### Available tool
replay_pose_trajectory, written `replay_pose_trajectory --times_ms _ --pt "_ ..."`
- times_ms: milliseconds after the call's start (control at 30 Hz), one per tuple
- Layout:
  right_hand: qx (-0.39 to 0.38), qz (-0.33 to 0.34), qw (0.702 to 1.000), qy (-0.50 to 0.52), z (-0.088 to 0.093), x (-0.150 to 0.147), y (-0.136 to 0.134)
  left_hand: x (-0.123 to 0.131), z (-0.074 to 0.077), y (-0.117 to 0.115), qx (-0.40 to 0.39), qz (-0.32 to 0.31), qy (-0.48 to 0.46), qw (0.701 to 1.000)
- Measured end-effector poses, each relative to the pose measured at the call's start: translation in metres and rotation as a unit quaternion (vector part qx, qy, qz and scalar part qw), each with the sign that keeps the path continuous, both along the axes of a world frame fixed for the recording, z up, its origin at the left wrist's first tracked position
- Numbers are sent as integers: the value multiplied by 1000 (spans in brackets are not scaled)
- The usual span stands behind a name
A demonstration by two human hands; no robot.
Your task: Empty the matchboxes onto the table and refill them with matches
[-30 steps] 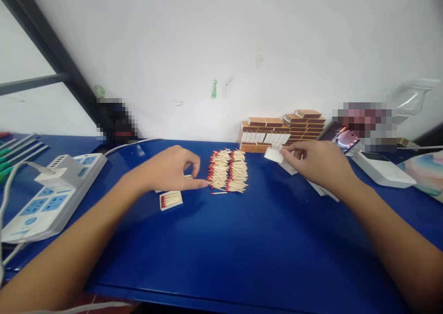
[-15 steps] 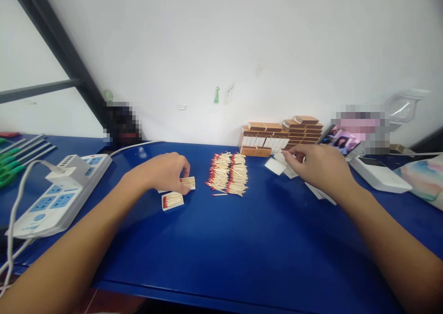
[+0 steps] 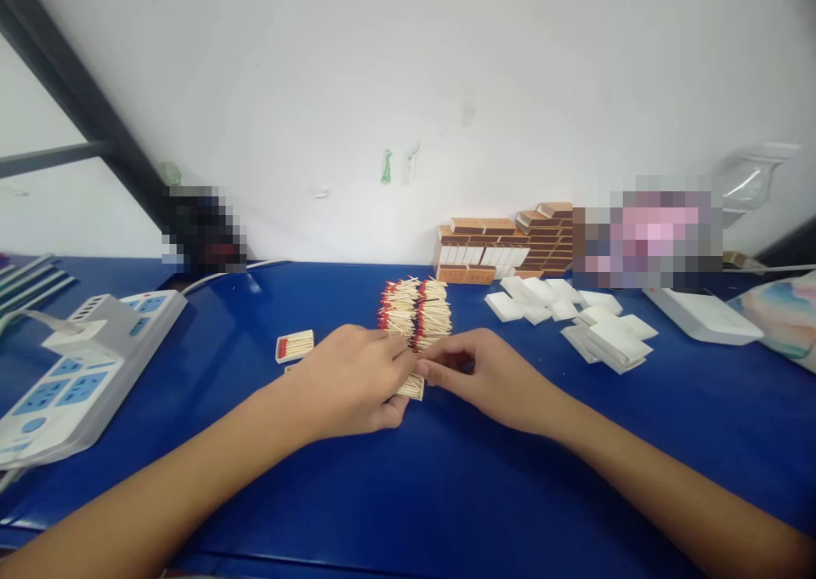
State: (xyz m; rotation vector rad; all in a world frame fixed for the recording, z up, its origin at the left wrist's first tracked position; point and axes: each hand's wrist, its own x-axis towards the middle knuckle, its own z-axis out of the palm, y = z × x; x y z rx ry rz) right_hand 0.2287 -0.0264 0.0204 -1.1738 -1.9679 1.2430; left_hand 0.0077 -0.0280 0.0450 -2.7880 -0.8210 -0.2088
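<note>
Near the middle of the blue table, my left hand (image 3: 360,375) is closed around a matchbox tray (image 3: 416,386) filled with matches, its thumb at the near edge and its palm hiding most of the tray. The thumb and fingers of my right hand (image 3: 475,375) meet in a pinch at the tray's far right corner; what lies between the fingertips is hidden. Just beyond both hands are two rows of loose red-tipped matches (image 3: 433,311). To the left lies another filled tray (image 3: 297,346), and the edge of a further tray (image 3: 290,370) shows beside my left hand.
Several white empty trays (image 3: 532,298) are scattered on the right. Brown matchbox sleeves (image 3: 475,275) are stacked against the wall. A white power strip (image 3: 95,400) with a cable lies at left, and a white box (image 3: 705,317) at right.
My right hand has moved left from the white trays to the middle. My left hand has moved right and nearer, away from the trays on the left, and both hands now meet at one tray.
</note>
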Motion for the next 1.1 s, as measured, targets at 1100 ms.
replay_pose_trajectory --times_ms 1100 --pt "562 -105 801 -178 -16 34 51 5 -37 40 59 39 -193 979"
